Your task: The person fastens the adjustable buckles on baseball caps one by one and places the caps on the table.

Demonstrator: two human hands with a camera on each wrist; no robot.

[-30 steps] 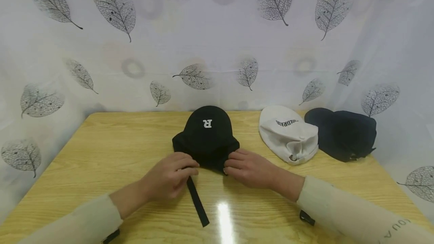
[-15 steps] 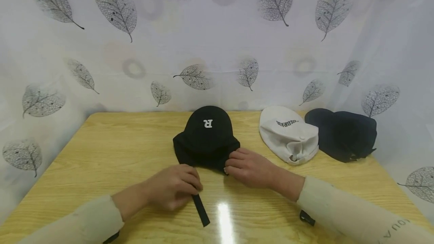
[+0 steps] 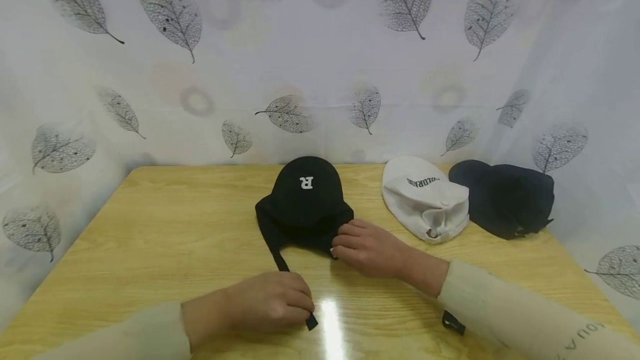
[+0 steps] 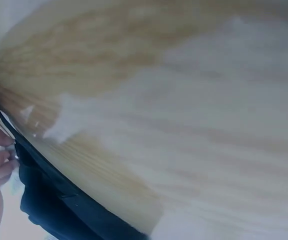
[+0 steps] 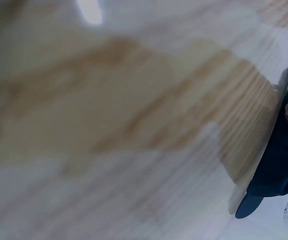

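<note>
- Black strap on the near side of the black cap: our left hand grasps it close to its loose tip, fingers curled round it. With so little strap beyond them, we think a harder pull could let it slip out or drag the cap towards us.
- Our right hand pinches the black cap at its near right edge. Something small and pale shows by the fingertips, too tiny for us to name. If this hold loosened while the left pulled, the cap could swivel and the strap twist.
- Crown with its white R showing, the black cap rests on the table; uneven tension between our hands might crease its near edge.
- Right of the black cap, the white cap meets the dark blue cap; our right forearm, swinging wide, might knock both.
- Behind the black cap hangs the leaf-print curtain; a shove backwards could rumple it.
</note>
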